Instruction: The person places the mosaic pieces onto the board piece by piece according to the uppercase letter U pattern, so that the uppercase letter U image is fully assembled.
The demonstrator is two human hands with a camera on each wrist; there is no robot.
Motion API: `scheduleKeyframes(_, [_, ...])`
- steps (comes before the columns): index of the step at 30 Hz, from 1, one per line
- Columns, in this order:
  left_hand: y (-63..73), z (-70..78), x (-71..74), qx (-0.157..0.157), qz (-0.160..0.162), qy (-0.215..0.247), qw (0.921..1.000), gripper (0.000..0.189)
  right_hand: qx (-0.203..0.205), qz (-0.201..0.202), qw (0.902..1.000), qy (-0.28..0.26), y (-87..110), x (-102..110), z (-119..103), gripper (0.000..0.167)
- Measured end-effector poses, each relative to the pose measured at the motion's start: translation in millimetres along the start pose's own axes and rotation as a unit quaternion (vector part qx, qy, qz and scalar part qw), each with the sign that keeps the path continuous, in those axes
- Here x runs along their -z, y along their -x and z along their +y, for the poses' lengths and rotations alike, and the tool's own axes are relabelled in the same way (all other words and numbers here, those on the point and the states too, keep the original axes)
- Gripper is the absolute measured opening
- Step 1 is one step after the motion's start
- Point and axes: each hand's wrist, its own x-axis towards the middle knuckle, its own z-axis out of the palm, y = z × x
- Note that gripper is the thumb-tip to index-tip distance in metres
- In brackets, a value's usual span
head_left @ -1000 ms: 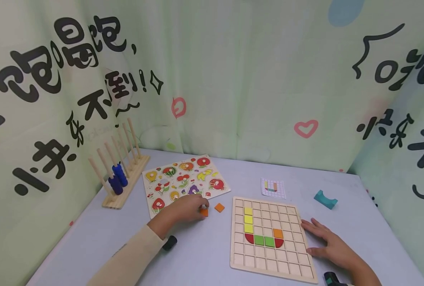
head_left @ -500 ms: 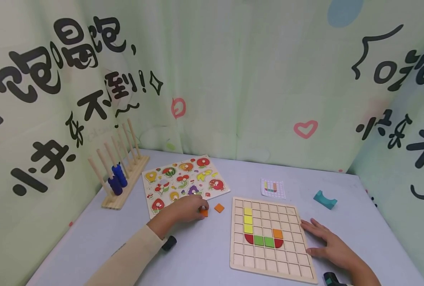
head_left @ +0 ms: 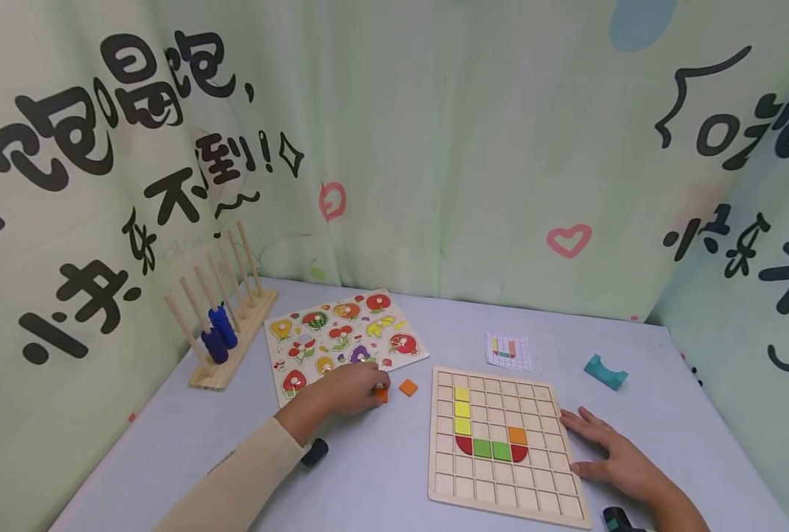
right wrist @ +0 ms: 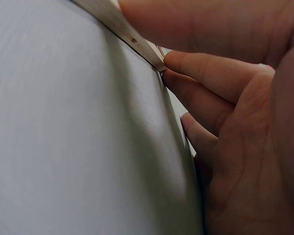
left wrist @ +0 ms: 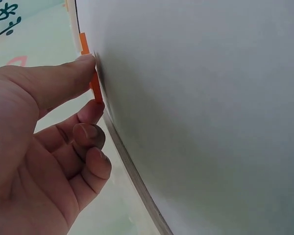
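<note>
My left hand pinches an orange square tile between thumb and fingertip, low over the table. The wrist view shows this orange tile edge-on, with the other fingers curled loosely beside it. A second orange tile lies just to the right. My right hand touches the right edge of the wooden grid board with its fingers extended. Set in the grid are yellow tiles in a column, green tiles in a row, red quarter-round tiles at both ends, and one orange tile.
A small pattern card lies behind the board. Left of it is a fruit puzzle board, partly behind my left hand. A peg rack with blue pieces stands at far left. A teal curved block sits at back right.
</note>
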Motion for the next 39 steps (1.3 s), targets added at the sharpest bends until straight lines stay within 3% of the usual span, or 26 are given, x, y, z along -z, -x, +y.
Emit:
scheduleKeyframes(12, [-14.1, 11.5, 4.7, 0.001, 0.002, -0.004, 1.0, 0.031, -0.009, -0.005, 0.9999, -0.01, -0.2, 1, -2, 0.087])
scheduleKeyframes(27, [-24.4, 21.8, 10.1, -0.026, 0.0, -0.008, 0.9996, 0.029, -0.02, -0.012, 0.9997, -0.012, -1.4, 0, 1, 0.087])
scheduleKeyframes(34, [-27.2, 29.5, 13.6, -0.014, 0.002, -0.004, 0.9999, 0.031, -0.011, -0.008, 0.9999, -0.008, -1.5, 0, 1, 0.086])
scheduleKeyframes(39, [-32.9, 34.6, 13.3, -0.034, 0.006, -0.01, 0.9994, 0.034, -0.008, -0.004, 0.9999, -0.006, -1.1, 0, 1, 0.086])
